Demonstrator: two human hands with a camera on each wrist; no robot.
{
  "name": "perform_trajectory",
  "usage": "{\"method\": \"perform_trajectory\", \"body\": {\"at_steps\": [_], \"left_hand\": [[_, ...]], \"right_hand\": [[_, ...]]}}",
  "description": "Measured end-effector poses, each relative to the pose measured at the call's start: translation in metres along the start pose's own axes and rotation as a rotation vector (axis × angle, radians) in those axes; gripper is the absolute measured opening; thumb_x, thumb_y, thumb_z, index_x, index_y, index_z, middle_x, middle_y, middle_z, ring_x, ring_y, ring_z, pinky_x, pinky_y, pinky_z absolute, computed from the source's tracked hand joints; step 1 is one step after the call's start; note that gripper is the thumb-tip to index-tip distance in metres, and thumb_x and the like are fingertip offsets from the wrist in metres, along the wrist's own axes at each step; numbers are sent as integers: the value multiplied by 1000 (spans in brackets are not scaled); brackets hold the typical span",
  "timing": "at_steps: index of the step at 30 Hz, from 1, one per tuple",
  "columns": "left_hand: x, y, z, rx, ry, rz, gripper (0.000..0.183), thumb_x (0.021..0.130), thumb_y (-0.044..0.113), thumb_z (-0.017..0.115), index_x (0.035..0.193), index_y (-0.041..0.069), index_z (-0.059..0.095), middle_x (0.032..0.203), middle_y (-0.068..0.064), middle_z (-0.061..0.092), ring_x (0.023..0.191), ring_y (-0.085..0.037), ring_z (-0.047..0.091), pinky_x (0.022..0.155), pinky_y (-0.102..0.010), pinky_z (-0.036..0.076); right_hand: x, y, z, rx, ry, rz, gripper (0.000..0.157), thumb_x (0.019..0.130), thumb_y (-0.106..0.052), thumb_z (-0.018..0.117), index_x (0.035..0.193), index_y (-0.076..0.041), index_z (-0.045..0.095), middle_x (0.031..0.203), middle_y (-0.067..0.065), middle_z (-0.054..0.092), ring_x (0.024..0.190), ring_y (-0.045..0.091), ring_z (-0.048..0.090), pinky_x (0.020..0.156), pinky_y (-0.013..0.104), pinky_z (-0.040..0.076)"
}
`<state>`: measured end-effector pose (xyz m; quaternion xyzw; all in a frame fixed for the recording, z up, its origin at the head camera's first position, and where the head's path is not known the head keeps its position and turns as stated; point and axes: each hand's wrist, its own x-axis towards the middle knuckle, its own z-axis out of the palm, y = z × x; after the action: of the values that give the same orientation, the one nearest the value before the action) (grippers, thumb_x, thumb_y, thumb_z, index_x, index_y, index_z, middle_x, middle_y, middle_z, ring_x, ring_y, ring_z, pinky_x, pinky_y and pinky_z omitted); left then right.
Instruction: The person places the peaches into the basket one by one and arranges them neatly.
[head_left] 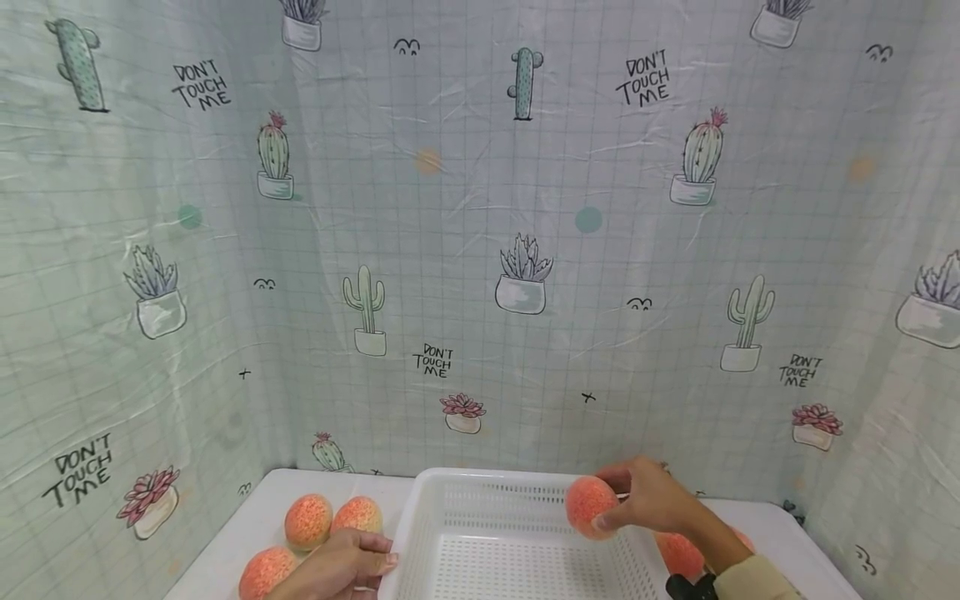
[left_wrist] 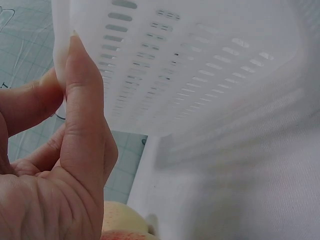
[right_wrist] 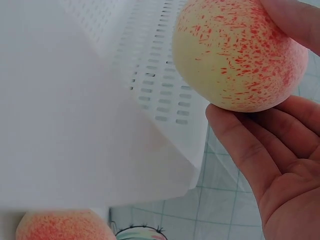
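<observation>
My right hand holds a peach between thumb and fingers, over the right side of a white perforated plastic basket. In the right wrist view this peach is pale yellow with red speckles, and the fingertips support it from below. At the basket's left rim is my left hand. The left wrist view has that hand pinching the rim, thumb and fingers on either side of the edge. No fruit shows in the visible part of the basket's floor.
Left of the basket, three peaches lie on the white table. To its right are more peaches, partly covered by the right forearm. A cactus-print sheet encloses the back and sides.
</observation>
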<state>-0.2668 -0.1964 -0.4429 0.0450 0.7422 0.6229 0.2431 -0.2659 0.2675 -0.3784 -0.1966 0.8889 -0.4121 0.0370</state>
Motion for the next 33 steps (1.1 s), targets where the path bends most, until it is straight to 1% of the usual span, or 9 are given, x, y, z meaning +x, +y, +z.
{"method": "perform_trajectory", "body": {"at_steps": [3,5,7,10,12,16,17,23,33], "left_hand": [[0,1,2,-14,5,-11,29,97,19,74,118,-1,70,103,-7,74,88,-17,68,81,-33,62],[-1,1,2,-31,2,-10,30,96,18,75,118,-1,69,104,-8,74,89,-17,69,81,-34,62],[-2,0,3,-55,-3,-6,31,96,18,75,119,-2,68,106,-9,73,91,-18,69,82,-35,62],[-2,0,3,-111,-15,1,31,96,16,76,119,-2,67,108,-9,72,93,-18,69,84,-36,62],[-3,-1,3,-147,-33,18,31,96,15,76,119,-2,67,108,-9,72,94,-18,70,84,-36,62],[-4,-3,2,-191,-71,50,29,96,13,74,119,-3,66,107,-9,72,94,-18,71,84,-35,62],[-5,-4,2,-194,-72,51,29,96,12,74,119,-3,66,107,-9,72,94,-18,71,85,-36,63],[-4,-1,3,-191,-22,-2,33,95,13,76,122,-3,65,112,-13,71,98,-21,72,88,-41,63],[0,-1,3,-137,21,-44,38,94,14,77,125,-3,64,111,-12,71,96,-20,68,86,-37,62]], "right_hand": [[1,0,1,-14,1,-6,53,74,-20,92,121,-2,74,114,10,79,103,24,76,81,27,62],[2,0,2,-18,-1,0,54,74,-19,92,121,-2,74,114,11,79,103,24,76,82,28,62],[3,-1,2,-18,-4,20,55,74,-19,93,122,-1,73,115,11,79,104,25,76,84,33,63],[4,-3,3,-21,-4,46,57,74,-19,93,124,0,73,117,12,78,106,28,76,88,44,63],[5,-4,4,-30,-3,57,58,74,-19,94,124,0,73,117,13,78,107,30,76,89,49,62],[8,-6,6,-54,-1,45,57,74,-20,93,123,0,73,116,12,79,107,31,76,91,50,62],[8,-6,7,-55,-3,42,57,74,-20,93,123,-1,73,116,11,79,107,30,76,90,49,62],[10,-5,9,-52,0,42,54,74,-20,92,121,-3,74,113,9,79,104,25,76,88,43,63],[11,-2,11,-66,21,127,50,73,-18,93,118,-3,76,109,7,80,98,22,75,88,49,62]]}}
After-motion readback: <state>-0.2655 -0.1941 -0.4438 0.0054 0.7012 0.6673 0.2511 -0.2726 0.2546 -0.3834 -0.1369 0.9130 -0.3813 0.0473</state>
